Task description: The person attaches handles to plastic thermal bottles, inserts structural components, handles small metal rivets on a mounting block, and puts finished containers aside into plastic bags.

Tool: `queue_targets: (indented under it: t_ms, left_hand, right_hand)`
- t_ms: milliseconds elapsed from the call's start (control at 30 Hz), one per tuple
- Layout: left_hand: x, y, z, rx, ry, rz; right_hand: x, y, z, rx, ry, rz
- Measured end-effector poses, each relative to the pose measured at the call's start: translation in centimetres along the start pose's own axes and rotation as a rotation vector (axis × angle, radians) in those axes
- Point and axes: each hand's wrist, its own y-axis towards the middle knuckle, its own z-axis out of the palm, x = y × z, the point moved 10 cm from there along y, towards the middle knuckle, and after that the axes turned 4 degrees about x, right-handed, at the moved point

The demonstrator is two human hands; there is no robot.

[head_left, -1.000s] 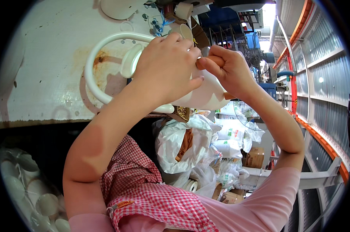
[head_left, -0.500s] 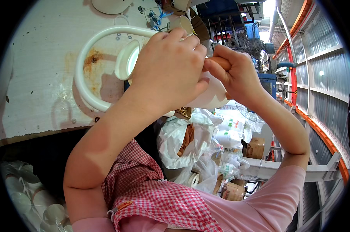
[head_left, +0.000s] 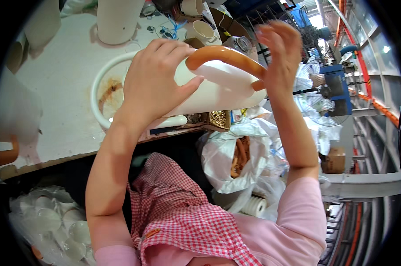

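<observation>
A white jug (head_left: 216, 91) lies on its side in front of me, with a curved orange-brown handle (head_left: 229, 56) uppermost. My left hand (head_left: 154, 73) is closed round the jug's left part, fingers over the far side and thumb stretched along the near one. My right hand (head_left: 280, 57) is at the right end of the handle, its palm side against or very close to it. Its fingers point up, unwrapped and slightly blurred. Around and beneath the jug's left end runs a white bent tube (head_left: 95, 97), whose rounded tip shows below the jug. My left hand hides the jug's left end.
Tall white vessels (head_left: 118, 22) stand at the table's back and left. Beige cups (head_left: 202, 32) are at the far edge. A small box of brass-coloured screws (head_left: 219, 119) sits by the near edge. Below are a white bag (head_left: 213, 166) with brown handles and a bag of clear lids (head_left: 54, 221).
My right hand has let go of its grip on the handle and opened, rising slightly. The handle now shows in full. The head view has shifted, bringing more of the table's back into sight.
</observation>
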Motion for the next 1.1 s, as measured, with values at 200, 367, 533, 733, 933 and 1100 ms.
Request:
queue_targets:
  t_ms: [200, 367, 533, 733, 933, 1100]
  left_hand:
    - [-3.1, 3.5, 1.6, 0.133, -0.091, -0.089]
    - [-2.9, 4.2, 4.2, 0.138, -0.469, -0.349]
    - [-2.7, 4.7, 3.3, -0.144, -0.204, -0.379]
    - [-1.0, 6.9, 0.4, -0.030, -0.064, -0.187]
    - [3.5, 1.3, -12.3, -0.101, 0.117, -0.623]
    - [2.2, -8.2, -24.7, -0.263, 0.244, -0.673]
  right_hand:
    - [-18.9, -15.5, -3.6, -0.098, 0.639, 0.896]
    - [-17.4, -15.9, -1.3, -0.082, 0.835, 0.733]
    - [-17.4, -15.3, -1.7, -0.115, 0.831, 0.670]
    - [-18.5, -18.1, -5.0, -0.412, 0.679, 0.584]
    - [-17.4, -22.4, -0.7, 0.132, 0.341, 0.563]
    - [-17.5, -20.1, 6.4, 0.524, -0.375, 0.525]
